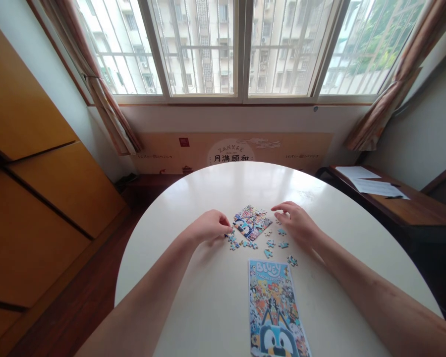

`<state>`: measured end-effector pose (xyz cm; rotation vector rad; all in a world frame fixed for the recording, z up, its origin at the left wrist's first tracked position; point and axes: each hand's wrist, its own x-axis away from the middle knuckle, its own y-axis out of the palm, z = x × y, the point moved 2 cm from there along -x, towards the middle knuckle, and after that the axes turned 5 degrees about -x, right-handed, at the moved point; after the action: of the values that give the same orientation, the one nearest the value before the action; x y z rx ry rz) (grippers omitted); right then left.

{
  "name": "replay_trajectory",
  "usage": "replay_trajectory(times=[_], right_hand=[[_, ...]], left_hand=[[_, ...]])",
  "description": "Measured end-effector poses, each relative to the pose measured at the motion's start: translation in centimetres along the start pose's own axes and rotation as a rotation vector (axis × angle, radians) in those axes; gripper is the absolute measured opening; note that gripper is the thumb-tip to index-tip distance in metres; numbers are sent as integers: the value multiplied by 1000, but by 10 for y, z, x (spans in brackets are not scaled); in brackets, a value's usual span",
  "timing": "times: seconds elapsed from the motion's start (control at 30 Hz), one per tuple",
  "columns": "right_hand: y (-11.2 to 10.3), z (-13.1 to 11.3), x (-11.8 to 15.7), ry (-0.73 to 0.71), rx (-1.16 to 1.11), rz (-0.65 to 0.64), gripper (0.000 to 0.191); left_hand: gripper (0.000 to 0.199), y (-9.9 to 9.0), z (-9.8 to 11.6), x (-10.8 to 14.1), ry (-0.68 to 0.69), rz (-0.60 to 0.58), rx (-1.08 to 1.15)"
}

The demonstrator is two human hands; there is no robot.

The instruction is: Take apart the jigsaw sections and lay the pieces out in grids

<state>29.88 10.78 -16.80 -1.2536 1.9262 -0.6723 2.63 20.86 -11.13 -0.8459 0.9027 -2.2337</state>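
Note:
A partly joined jigsaw puzzle [250,223] lies on the round white table [208,307], with a blue dog's face at its left corner. My left hand [212,224] is at the puzzle's left side, fingers pressed together near some loose pieces [233,242]; whatever they grip is too small to make out. To the right of the puzzle, my right hand [292,217] hovers with its fingers apart, holding nothing. Several light blue pieces [270,243] are scattered between that hand and the picture sheet [275,307], which shows the word BLUEY and a blue dog's face.
A brown side table [416,203] with papers [379,187] and dark pens stands at the right. Orange cabinets [40,208] are on the left. Beyond the white table are a wall banner [163,148], curtains and a barred window.

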Motion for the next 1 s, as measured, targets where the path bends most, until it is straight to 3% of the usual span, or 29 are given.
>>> replay_trajectory(times=[0.1,0.23,0.3,0.5,0.8,1.0], right_hand=[[13,-5,-3,-87,79,-9,38],[25,-7,-3,-60,156,-104,40],[24,-7,-3,-54,182,-94,38],[5,6,0,-13,265,48,28],[0,14,-3,33,148,-59,31],[-8,9,-4,62,114,-45,24]], left_hand=[[24,1,2,0,22,67,-118],[28,0,6,1,19,246,-233],[29,1,9,2,11,290,-242],[26,5,14,3,5,327,-251],[25,11,12,-1,-6,308,-269],[25,14,15,-1,8,297,-277]])
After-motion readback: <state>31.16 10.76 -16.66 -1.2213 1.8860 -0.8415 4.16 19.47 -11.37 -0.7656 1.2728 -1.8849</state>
